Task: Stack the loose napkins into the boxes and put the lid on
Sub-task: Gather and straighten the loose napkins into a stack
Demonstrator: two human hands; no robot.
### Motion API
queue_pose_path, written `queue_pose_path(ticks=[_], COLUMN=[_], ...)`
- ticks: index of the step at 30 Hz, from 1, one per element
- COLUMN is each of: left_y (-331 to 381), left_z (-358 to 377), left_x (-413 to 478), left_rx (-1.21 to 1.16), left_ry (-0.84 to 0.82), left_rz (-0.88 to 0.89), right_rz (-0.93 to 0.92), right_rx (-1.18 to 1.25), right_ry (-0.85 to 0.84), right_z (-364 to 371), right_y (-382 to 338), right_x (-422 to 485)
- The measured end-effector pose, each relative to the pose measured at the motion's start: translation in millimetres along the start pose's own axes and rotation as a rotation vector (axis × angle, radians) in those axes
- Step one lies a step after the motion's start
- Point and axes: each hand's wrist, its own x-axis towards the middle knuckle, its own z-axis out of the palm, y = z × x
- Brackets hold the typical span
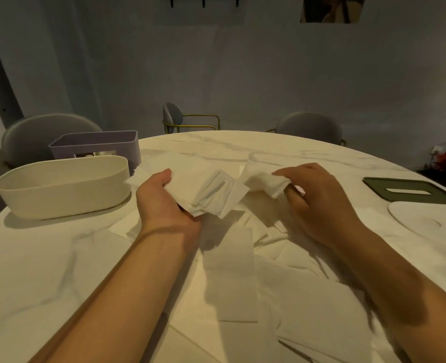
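My left hand [161,203] holds a stack of white napkins [211,192] above the middle of the table, thumb on top and fingers underneath. My right hand [316,200] pinches a crumpled napkin [266,183] just right of that stack. Many loose napkins [232,273] lie spread over the table below and around both hands. An empty cream oval box [59,187] stands at the left. A purple rectangular box [96,146] stands right behind it. A dark green lid with a slot [410,191] and a white oval lid [428,218] lie at the right edge.
The round white marble table [33,271] fills the view, its left edge close to the cream box. Grey chairs [310,125] stand around the far side, one with a gold frame [190,121].
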Motion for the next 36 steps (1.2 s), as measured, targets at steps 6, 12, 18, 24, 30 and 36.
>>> queue_pose_path(ticks=[6,12,18,24,30,36], left_y=[-1.3,-13.7,-35.5,-44.0,-41.8,-43.4], left_z=[1.8,4.4,11.3,13.1,12.8,14.7], left_x=[-7.0,-18.9,-30.9,-38.5,-31.9,-39.4], left_rx=[0.025,0.098,0.136,0.165,0.142,0.116], left_ry=[-0.034,-0.113,-0.190,-0.249,-0.283,-0.342], left_rz=[0.006,-0.124,-0.177,-0.199,-0.242,-0.303], right_rz=[0.413,0.908,0.523,0.190,0.015,-0.050], right_rx=[0.438,1.212,0.927,0.785,0.451,0.301], right_ry=[0.204,0.220,0.282,0.154,0.110,0.054], right_z=[-4.0,-16.3,-12.1,-1.2,2.9,2.5], right_y=[-1.0,-0.4,-15.8,-35.7,-36.3,-37.8], right_x=[1.5,1.3,2.2,-10.1,-12.7,-12.5])
